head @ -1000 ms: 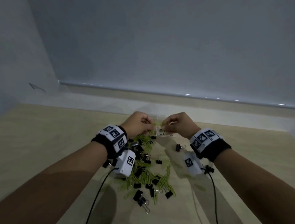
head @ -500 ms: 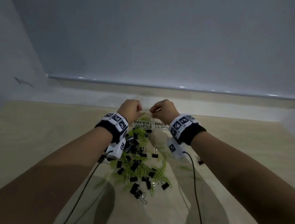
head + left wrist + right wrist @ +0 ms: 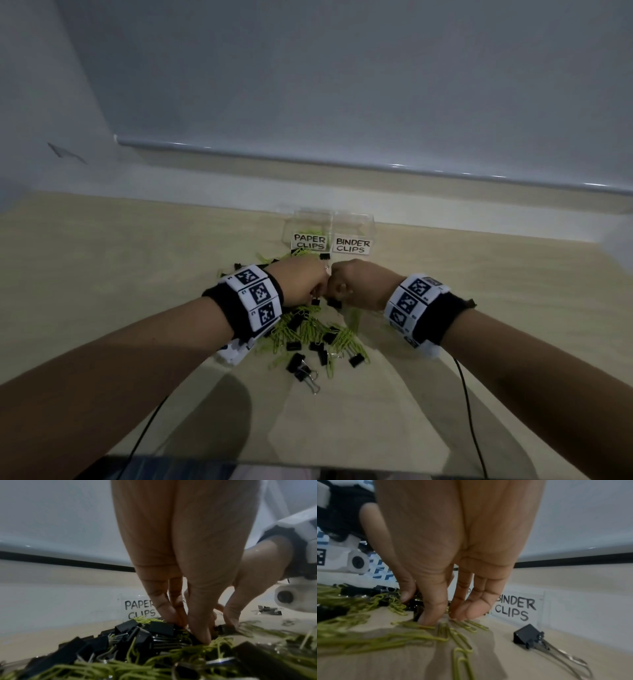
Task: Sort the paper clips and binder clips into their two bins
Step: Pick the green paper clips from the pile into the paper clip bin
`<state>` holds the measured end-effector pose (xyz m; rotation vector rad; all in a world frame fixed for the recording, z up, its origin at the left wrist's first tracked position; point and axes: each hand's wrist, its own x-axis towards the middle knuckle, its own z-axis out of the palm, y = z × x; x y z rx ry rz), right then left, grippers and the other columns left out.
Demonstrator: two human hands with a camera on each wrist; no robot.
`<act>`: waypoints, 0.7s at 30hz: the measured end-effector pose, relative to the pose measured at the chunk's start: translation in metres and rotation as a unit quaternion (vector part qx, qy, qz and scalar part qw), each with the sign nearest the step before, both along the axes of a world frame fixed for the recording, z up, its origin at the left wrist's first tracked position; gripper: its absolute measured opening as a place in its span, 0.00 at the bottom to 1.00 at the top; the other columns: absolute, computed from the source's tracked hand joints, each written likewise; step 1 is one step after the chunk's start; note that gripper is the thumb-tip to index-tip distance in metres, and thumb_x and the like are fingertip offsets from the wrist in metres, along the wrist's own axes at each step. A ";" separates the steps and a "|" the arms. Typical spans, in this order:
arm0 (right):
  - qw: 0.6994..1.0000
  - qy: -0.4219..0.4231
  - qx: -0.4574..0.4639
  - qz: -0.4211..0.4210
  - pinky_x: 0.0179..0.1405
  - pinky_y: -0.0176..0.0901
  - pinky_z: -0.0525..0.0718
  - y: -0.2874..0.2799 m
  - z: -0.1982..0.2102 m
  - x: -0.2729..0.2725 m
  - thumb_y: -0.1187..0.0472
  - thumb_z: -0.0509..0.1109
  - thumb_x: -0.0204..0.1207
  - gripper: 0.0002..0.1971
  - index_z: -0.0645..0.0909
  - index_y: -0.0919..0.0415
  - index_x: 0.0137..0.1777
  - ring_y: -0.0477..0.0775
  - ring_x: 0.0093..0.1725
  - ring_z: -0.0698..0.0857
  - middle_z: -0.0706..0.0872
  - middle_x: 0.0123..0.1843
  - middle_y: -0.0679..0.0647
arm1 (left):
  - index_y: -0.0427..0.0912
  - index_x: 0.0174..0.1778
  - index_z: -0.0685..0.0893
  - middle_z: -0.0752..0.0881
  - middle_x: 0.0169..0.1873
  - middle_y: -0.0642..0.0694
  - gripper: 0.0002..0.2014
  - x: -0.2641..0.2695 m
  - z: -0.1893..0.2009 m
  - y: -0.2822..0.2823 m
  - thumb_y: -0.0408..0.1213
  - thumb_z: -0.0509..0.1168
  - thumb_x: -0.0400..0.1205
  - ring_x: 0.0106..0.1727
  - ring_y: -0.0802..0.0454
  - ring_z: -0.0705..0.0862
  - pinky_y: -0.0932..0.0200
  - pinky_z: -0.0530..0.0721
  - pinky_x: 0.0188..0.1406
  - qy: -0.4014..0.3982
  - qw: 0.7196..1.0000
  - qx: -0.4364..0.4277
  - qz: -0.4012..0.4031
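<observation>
Two clear bins stand at the far side of the table, labelled PAPER CLIPS (image 3: 310, 226) and BINDER CLIPS (image 3: 352, 230); green clips lie in the first. In front of them spreads a mixed pile (image 3: 318, 334) of green paper clips and black binder clips. My left hand (image 3: 313, 291) (image 3: 190, 630) points down into the pile's far end, thumb and fingertips (image 3: 175, 619) pressed among black clips; what it grips is hidden. Beside it, my right hand (image 3: 337, 291) (image 3: 418, 609) pinches a black binder clip (image 3: 417, 610) between thumb and forefinger, while its other fingers (image 3: 467, 612) touch green paper clips (image 3: 467, 625).
A lone binder clip (image 3: 527, 637) with its wire handles spread lies right of my right hand, in front of the BINDER CLIPS label (image 3: 515, 608). More binder clips (image 3: 303, 368) lie at the pile's near edge. A low ledge (image 3: 342, 185) and a wall run behind the bins.
Both hands have come back from over the bins, toward me, and dropped onto the far end of the pile. The green clips they pinched a second ago are no longer in their fingers.
</observation>
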<state>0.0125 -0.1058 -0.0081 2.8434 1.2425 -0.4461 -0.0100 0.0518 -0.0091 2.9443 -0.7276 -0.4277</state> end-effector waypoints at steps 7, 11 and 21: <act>0.997 0.027 0.046 -0.061 0.46 0.48 0.79 -0.015 -0.002 -0.002 0.63 0.72 0.73 0.07 0.84 0.65 0.49 0.59 0.48 0.82 0.85 0.50 0.60 | 0.41 0.53 0.82 0.79 0.52 0.43 0.08 -0.002 -0.008 0.004 0.29 0.63 0.81 0.52 0.43 0.80 0.54 0.75 0.42 -0.028 0.999 0.028 -0.026; 0.982 -0.010 0.117 -0.149 0.46 0.41 0.78 -0.053 0.003 0.008 0.65 0.73 0.73 0.04 0.85 0.63 0.46 0.55 0.46 0.83 0.87 0.44 0.55 | 0.41 0.54 0.77 0.77 0.54 0.43 0.06 -0.005 -0.019 0.010 0.31 0.61 0.83 0.55 0.45 0.75 0.49 0.79 0.52 -0.045 0.997 0.044 -0.045; 0.986 0.003 0.086 -0.144 0.43 0.37 0.76 -0.080 0.013 -0.032 0.55 0.76 0.71 0.08 0.84 0.56 0.46 0.47 0.43 0.80 0.82 0.44 0.47 | 0.46 0.58 0.78 0.76 0.55 0.46 0.09 -0.001 -0.015 0.004 0.36 0.64 0.82 0.57 0.47 0.73 0.52 0.78 0.50 -0.046 0.997 0.045 -0.043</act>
